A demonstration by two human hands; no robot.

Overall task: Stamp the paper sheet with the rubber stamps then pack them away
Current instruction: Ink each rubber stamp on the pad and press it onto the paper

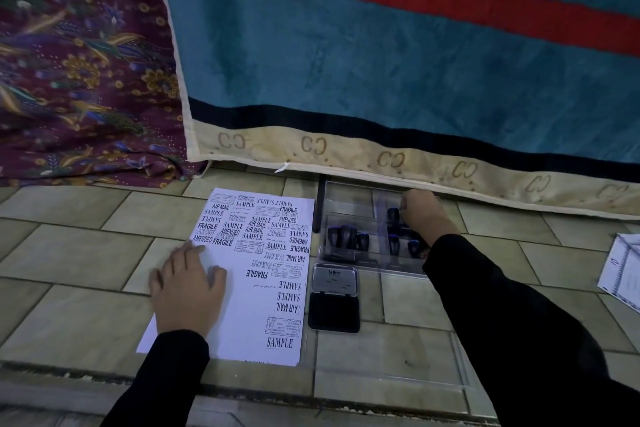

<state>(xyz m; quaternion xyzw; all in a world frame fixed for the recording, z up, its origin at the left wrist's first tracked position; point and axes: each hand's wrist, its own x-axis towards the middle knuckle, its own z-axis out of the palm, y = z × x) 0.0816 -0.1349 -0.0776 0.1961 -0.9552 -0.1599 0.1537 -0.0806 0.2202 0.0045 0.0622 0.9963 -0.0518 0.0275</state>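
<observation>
A white paper sheet point(242, 288) covered with several black stamp prints lies on the tiled floor. My left hand point(187, 288) rests flat on its left part, fingers apart. To the right stands a clear plastic box point(349, 204) with several dark rubber stamps point(348, 236) in its compartments. My right hand point(420, 210) reaches into the box's right side, fingers closed around the top of one dark stamp point(393, 215). An open ink pad point(334, 298) lies between sheet and box, lid up.
A blue, red-striped blanket point(415, 80) hangs right behind the box, with patterned purple cloth point(79, 62) to its left. A clear box lid point(388, 364) lies flat on the floor near me. A spiral notebook point(623, 270) sits at the right edge.
</observation>
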